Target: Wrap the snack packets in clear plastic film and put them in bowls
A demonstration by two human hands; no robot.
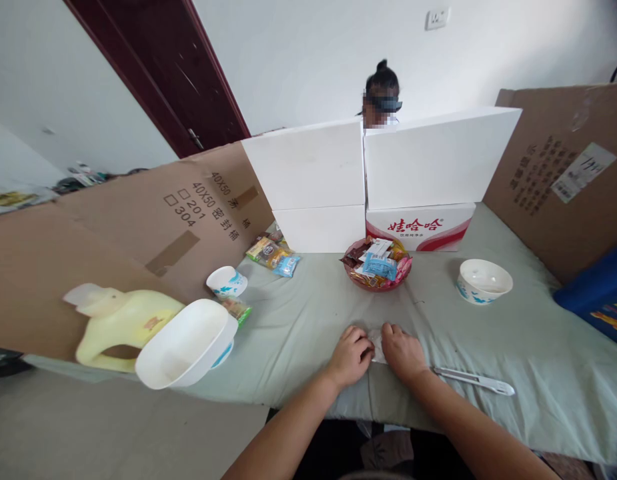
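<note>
- Evenly matched, the left hand (352, 355) and right hand (402, 352) face each other with fingers bent downward; those of the right lie close together, and whether either hand truly pinches cannot be told, since the tips are mostly hidden.
- Between the two sets of fingers, low on the cloth (308, 353), sits a small pale, see-through piece (377, 343); what it is exactly is too small to tell.
- The step appears to be working this piece by its two sides, so an even pull or press from both hands should suit it best; thin stuff like this will probably crease or tear if one side leads.
- Keeping the wrists low, near the cloth, would likely steady the fingers, and a little more gap between them would let the piece be seen.
- Just right of the right hand, and slightly nearer the body, lies a white-handled knife (475, 380); the right forearm is close beside it, so sideways sweeps call for care.
- Straight beyond the fingertips, a pink bowl (378, 288) holds wrapped packets, well apart from the knuckles.
- Farther out to the right of the fingers stands a white bowl (483, 293), clear of both hands.
</note>
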